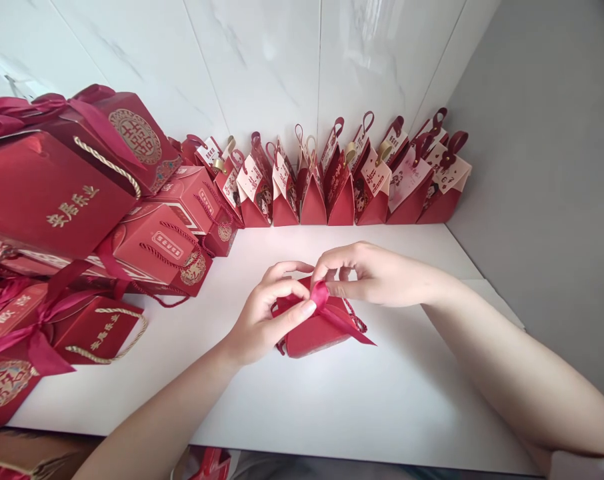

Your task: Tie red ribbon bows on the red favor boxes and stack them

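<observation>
A small red gift box [315, 337] sits on the white table in front of me, with a dark red cord handle showing at its right side. Across its top runs a shiny crimson ribbon [339, 321], one tail hanging over the front right. My left hand [277, 307] pinches the ribbon at the loop from the left, thumb in front. From the upper right, my right hand [365, 273] closes its fingertips on the same ribbon. Part of the box top is hidden behind my fingers.
Larger red gift boxes [77, 193], several with ribbons and rope handles, are piled at the left. A row of small triangular-topped red boxes [315, 200] lines the marbled wall. A grey panel [537, 167] rises at the right. An open cardboard carton [37, 453] is below the table's front edge.
</observation>
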A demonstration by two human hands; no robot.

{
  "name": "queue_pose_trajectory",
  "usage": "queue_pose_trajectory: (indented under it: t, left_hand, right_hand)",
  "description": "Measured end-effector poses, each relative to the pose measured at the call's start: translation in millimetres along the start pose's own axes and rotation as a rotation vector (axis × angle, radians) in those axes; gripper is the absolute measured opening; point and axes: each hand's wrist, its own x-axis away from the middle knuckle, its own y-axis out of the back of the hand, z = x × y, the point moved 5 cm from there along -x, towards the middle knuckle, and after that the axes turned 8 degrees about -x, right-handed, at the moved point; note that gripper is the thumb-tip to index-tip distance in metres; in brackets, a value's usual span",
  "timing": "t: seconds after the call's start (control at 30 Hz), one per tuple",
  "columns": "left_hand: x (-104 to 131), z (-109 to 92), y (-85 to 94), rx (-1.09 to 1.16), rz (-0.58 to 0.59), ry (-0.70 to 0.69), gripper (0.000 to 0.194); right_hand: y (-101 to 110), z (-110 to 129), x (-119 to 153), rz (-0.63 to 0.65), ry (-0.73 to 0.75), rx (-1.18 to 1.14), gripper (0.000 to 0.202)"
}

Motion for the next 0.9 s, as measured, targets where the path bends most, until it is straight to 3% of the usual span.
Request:
queue_pose_trajectory:
  t: [0.3, 0.47, 0.67, 0.8, 0.9]
  left_hand:
    - [-4, 18, 1.6, 0.370, -0.016, 0.136, 0.025]
    - [-3, 21, -0.3, 0.353, -0.016, 0.161, 0.024]
    - [-4, 24, -0.9, 0.363, -0.036, 0.142, 0.024]
    - [-4, 25, -0.3, 0.339, -0.053, 0.124, 0.023]
    - [-3, 25, 0.6, 0.316, -0.041, 0.114, 0.023]
  right_hand:
    - [-8, -10, -9, -0.029, -0.025, -0.442, 0.021]
    - [-14, -17, -13, 0.012, -0.109, -0.688, 0.018]
    - [-16, -21, -14, -0.011, -0.229, -0.708, 0.015]
    - [-9, -21, -11, -0.056, -0.254, -0.679, 0.025]
    - [-9, -22, -10, 0.014, -0.244, -0.685, 0.030]
